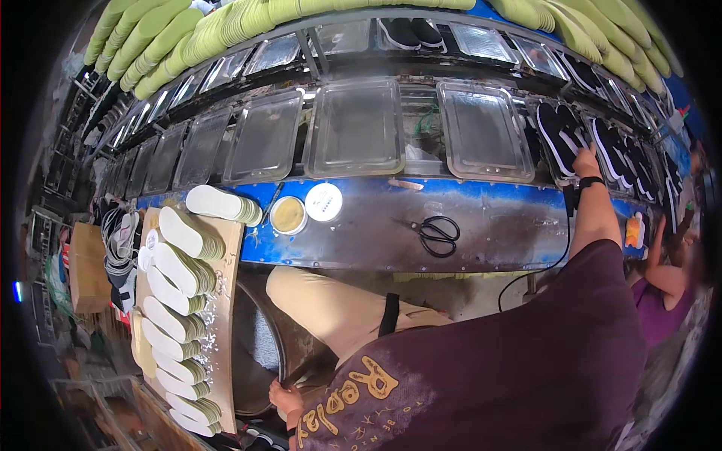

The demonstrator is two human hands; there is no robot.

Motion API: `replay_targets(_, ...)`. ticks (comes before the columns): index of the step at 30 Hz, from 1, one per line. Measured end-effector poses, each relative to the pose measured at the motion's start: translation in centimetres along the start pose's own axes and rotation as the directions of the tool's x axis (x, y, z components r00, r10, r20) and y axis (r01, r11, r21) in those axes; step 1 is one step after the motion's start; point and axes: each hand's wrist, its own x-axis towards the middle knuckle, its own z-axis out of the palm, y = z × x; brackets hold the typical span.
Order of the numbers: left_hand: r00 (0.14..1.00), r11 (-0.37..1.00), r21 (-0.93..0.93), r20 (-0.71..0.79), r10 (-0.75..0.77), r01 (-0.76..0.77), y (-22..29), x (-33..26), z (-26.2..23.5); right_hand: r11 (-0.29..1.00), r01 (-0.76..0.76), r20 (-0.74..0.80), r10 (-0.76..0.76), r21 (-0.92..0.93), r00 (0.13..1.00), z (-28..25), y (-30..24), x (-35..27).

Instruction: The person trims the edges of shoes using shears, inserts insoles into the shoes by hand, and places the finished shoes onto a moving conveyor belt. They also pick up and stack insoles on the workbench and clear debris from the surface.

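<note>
Reach step, I judge: my right hand (pixel 586 161), fingers together, touches the black white-striped shoes (pixel 562 135) on the clear plastic tray (pixel 543 154); next needs a firm grasp. Left hand (pixel 286 396) grips the round metal drum's rim (pixel 280 361).

The right hand (pixel 585 161) touches a black-and-white shoe (pixel 560 135) in a clear plastic tray (pixel 487 129). To its left the grey metal table (pixel 376 218) is open, apart from black scissors (pixel 438 234) and two round tins (pixel 304 208). More shoe-filled trays crowd its right.
</note>
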Motion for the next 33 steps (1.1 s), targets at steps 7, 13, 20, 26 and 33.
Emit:
replay_targets(7, 0.998, 0.999, 0.028, 0.064, 0.023, -0.025, -0.9, 1.8, 1.1, 0.999, 0.025, -0.015, -0.025, -0.027, 1.0, 3.3, 4.7, 2.3)
replay_targets(13, 0.996, 0.994, 0.061, 0.002, -0.094, 0.094, 0.2, 0.6, -0.8, 0.955, 0.149, -0.041, -0.143, 0.258, 0.989, -0.5, -2.5, 0.8)
replay_targets(20, 0.994, 0.995, 0.051, -0.074, -0.085, 0.089, -0.2, -0.4, -0.3, 0.695, 0.571, -0.491, -0.348, 0.437, 0.799, -14.7, -23.0, -14.0)
replay_targets(26, 0.993, 0.967, -0.231, -0.018, -0.112, 0.105, 0.5, -0.4, -2.6, -0.082, 0.937, -0.635, -0.755, 0.34, 0.164, -20.2, -35.8, -32.1)
replay_targets(33, 0.965, 0.765, -0.639, -0.242, -0.098, -0.082, 3.1, -3.0, -7.9, -0.812, 0.526, -0.553, -0.567, 0.253, -0.61, -19.7, -47.5, -48.8)
